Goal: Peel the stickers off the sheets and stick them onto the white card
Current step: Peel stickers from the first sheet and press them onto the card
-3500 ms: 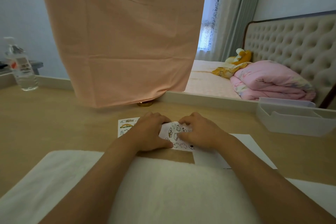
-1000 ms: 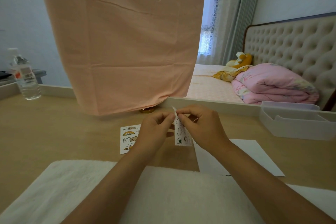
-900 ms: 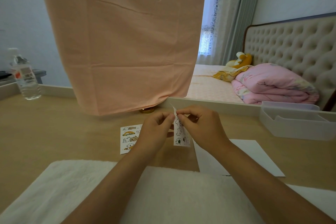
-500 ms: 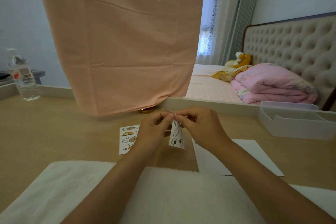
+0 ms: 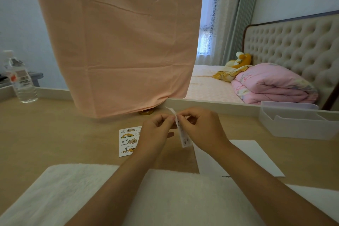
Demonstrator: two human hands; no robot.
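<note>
Wooden tabletop [image 5: 55, 139] is carrying a flat white sheet of cartoon animal stickers [image 5: 128, 141] and, well to its right, a plain white rectangular card [image 5: 256, 158]. Between them, the left hand [image 5: 157, 130] and right hand [image 5: 201, 130] are both pinching the top of a second small sticker sheet [image 5: 184, 137], which is hanging edge-on off the table.

Two small paper sheets of cartoon-animal stickers show: one flat sticker sheet [image 5: 129, 140] and one curled sticker sheet [image 5: 183, 136]. There are two bare hands, the left hand [image 5: 157, 132] and the right hand [image 5: 201, 130]. There is one white rectangular card [image 5: 247, 156], one clear plastic bottle [image 5: 21, 79], one white plastic tray [image 5: 297, 123], one hanging peach cloth [image 5: 119, 42], one white fluffy mat [image 5: 165, 198] and one folded pink quilt [image 5: 271, 84].
</note>
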